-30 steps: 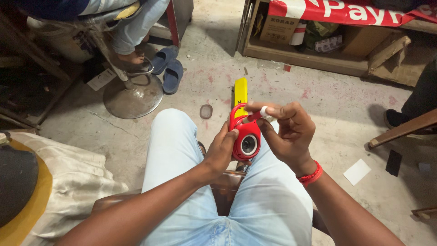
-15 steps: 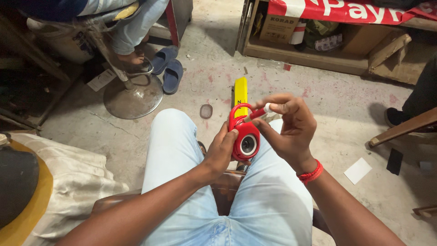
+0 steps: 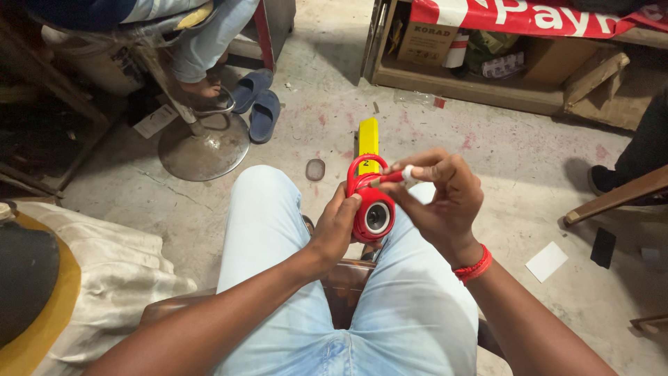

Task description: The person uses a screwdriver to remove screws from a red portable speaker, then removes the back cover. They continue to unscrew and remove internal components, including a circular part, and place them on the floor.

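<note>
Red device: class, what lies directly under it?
Under the red device are the person's jeans and, between the knees, a wooden seat. The left hand covers its left side; its underside is hidden.

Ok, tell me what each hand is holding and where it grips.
Left hand grips the red round device by its side; right hand pinches a small red-and-white piece at the device's handle loop.

A stained grey concrete floor [image 3: 487,146] fills the middle of the frame. At upper left stands a stool with a round metal base [image 3: 203,146], a pair of blue slippers [image 3: 257,104] beside it. Along the top right runs a low wooden shelf [image 3: 473,83] holding cardboard boxes, under a red banner [image 3: 529,15]. A pale cloth [image 3: 104,271] lies at lower left.
</note>
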Tool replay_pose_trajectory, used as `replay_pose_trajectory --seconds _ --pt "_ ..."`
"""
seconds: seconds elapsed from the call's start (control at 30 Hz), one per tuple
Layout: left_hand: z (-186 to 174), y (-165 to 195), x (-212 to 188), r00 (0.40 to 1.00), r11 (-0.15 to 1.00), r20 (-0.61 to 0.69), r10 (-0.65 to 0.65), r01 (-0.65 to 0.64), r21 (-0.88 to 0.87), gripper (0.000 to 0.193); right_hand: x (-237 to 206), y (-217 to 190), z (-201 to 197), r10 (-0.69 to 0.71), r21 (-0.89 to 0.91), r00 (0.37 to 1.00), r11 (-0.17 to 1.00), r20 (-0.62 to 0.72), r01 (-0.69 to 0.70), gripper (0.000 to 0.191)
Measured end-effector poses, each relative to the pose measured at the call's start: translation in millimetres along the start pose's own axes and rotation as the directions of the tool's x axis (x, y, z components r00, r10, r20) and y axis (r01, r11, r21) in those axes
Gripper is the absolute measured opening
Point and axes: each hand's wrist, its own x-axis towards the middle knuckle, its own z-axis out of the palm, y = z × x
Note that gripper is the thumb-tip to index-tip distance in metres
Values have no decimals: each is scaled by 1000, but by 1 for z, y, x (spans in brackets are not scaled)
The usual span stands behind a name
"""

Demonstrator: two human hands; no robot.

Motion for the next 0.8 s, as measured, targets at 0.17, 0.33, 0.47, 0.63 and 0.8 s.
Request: replay_pose_trajectory --seconds 0.17,0.33,0.47,0.63,0.8 --pt "1 2 2 1000 1000 12 7 -7 15 48 -4 0 3 43 128 998 991 46 -49 33" --pt "0 8 0 1000 1000 12 19 -19 11 47 -7 7 8 -20 60 998 998 -58 24 39" --pt "2 12 -2 1000 1000 13 9 -9 4 46 -8 8 5 64 19 992 998 -109 -62 43" --pt "-2 19 1 1000 998 -7 -4 3 -63 45 -7 7 3 98 73 993 993 -72 -93 37" --pt "-11 27 0 1000 970 7 13 -11 -244 48 2 5 -10 116 171 975 982 -189 -84 33"
